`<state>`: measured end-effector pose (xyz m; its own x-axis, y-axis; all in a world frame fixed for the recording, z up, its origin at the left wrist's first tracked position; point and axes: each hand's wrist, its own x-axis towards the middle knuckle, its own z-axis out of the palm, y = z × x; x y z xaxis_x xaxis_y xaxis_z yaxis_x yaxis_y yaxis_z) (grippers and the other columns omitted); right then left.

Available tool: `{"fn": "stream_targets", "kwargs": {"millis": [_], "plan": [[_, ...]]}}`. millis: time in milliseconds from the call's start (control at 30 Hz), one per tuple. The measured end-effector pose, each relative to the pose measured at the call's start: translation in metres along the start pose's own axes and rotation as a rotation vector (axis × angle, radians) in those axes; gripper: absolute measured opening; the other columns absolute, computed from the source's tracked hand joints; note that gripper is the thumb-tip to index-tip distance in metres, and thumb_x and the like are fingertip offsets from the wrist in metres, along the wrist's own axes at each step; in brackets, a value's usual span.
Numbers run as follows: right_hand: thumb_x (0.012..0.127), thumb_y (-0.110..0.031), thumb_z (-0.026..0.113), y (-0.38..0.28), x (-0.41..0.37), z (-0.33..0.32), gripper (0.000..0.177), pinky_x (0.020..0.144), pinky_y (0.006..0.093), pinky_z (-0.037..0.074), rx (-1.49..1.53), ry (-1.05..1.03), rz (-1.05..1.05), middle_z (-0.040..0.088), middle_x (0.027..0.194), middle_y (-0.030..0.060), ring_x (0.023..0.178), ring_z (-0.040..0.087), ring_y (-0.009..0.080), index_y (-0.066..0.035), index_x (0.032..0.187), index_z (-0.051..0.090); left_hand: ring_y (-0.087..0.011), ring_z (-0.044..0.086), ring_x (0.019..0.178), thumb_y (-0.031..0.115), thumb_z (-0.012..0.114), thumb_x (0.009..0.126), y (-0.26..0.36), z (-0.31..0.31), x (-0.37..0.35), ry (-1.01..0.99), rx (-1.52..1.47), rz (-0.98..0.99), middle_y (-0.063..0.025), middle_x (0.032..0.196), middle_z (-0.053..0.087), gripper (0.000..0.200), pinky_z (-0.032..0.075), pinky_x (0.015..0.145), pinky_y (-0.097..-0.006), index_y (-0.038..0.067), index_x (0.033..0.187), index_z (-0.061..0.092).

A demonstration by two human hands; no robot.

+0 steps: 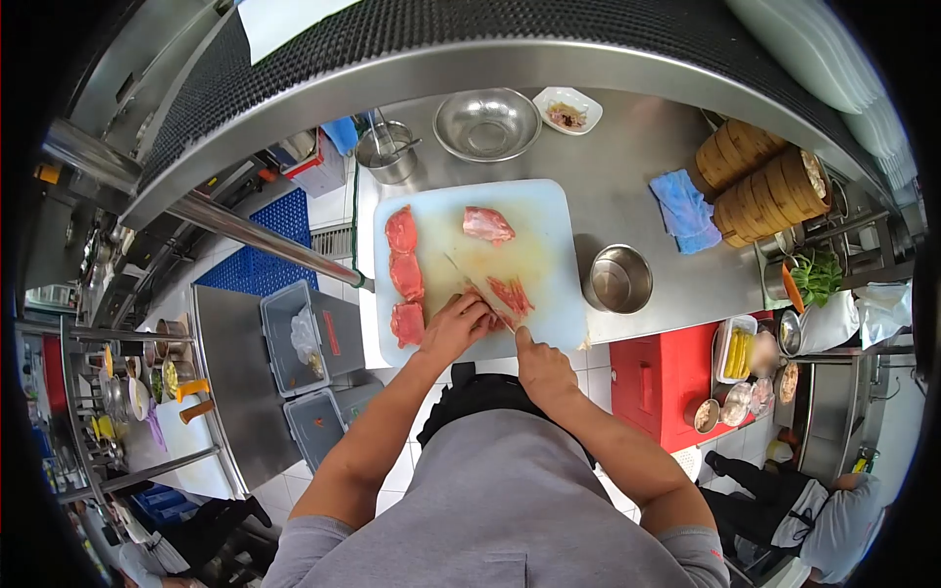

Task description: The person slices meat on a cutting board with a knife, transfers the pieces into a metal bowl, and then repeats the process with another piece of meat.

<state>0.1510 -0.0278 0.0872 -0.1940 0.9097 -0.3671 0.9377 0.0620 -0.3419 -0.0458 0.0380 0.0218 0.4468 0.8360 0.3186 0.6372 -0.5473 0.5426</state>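
A steel counter [676, 279] sits under a shelf [470, 61] that cuts across the view. On the white board [544, 220], three meat pieces [404, 274] line the left edge, a chunk [487, 223] lies near the top edge, and cut strips [510, 293] lie right of centre. The right hand [545, 370] is closed round the knife [476, 286], its handle mostly hidden. The left hand [459, 327] is curled beside the blade near the bottom edge; its fingertips' grip is unclear.

Both bare forearms reach forward, left hand [465, 318] with fingers curled, right hand [545, 369] closed in a grip.
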Motion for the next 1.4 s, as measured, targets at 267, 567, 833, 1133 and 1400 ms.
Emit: {"fn": "stream_targets", "kwargs": {"millis": [267, 567, 833, 1133, 1400], "plan": [[0.097, -0.005, 0.046, -0.002, -0.035, -0.032, 0.016, 0.074, 0.0533, 0.060, -0.020, -0.198, 0.102, 0.070, 0.087, 0.0311, 0.085, 0.073, 0.0455, -0.002, 0.113, 0.045, -0.0294, 0.064, 0.095, 0.011, 0.076, 0.080, 0.000, 0.001, -0.002, 0.005, -0.023, -0.042, -0.0059, 0.104, 0.064, 0.020, 0.056, 0.082, -0.0413, 0.010, 0.096, 0.064], [0.098, -0.008, 0.046, -0.001, 0.026, 0.026, 0.031, 0.076, 0.0543, 0.060, 0.039, -0.081, 0.071, 0.071, 0.089, 0.0309, 0.086, 0.072, 0.0471, -0.001, 0.128, 0.044, -0.0304, 0.065, 0.098, 0.008, 0.075, 0.081, 0.000, -0.001, -0.006, 0.004, -0.056, -0.057, -0.0063, 0.107, 0.066, 0.020, 0.056, 0.084, -0.0403, 0.009, 0.099, 0.066], [0.097, -0.007, 0.047, 0.001, 0.002, -0.011, 0.027, 0.078, 0.0554, 0.059, -0.026, -0.043, 0.067, 0.071, 0.089, 0.0298, 0.085, 0.072, 0.0472, -0.001, 0.124, 0.045, -0.0287, 0.064, 0.103, 0.010, 0.076, 0.081, 0.001, -0.013, -0.006, -0.048, -0.086, -0.022, -0.0050, 0.107, 0.066, 0.022, 0.056, 0.085, -0.0409, 0.010, 0.102, 0.068], [0.097, -0.006, 0.047, -0.005, -0.041, -0.020, 0.018, 0.075, 0.0565, 0.059, -0.009, -0.177, 0.116, 0.070, 0.087, 0.0306, 0.085, 0.072, 0.0477, -0.001, 0.114, 0.044, -0.0276, 0.063, 0.101, 0.013, 0.074, 0.081, -0.004, -0.008, -0.008, -0.031, -0.079, -0.010, -0.0041, 0.107, 0.064, 0.021, 0.057, 0.084, -0.0407, 0.012, 0.101, 0.067], [0.097, -0.006, 0.047, -0.013, 0.013, 0.024, 0.025, 0.075, 0.0538, 0.061, 0.003, -0.041, 0.084, 0.071, 0.090, 0.0301, 0.086, 0.073, 0.0458, -0.001, 0.121, 0.044, -0.0286, 0.064, 0.103, 0.010, 0.077, 0.080, -0.007, -0.004, -0.009, -0.015, -0.095, -0.023, -0.0053, 0.110, 0.066, 0.027, 0.056, 0.087, -0.0401, 0.010, 0.106, 0.069]]}}
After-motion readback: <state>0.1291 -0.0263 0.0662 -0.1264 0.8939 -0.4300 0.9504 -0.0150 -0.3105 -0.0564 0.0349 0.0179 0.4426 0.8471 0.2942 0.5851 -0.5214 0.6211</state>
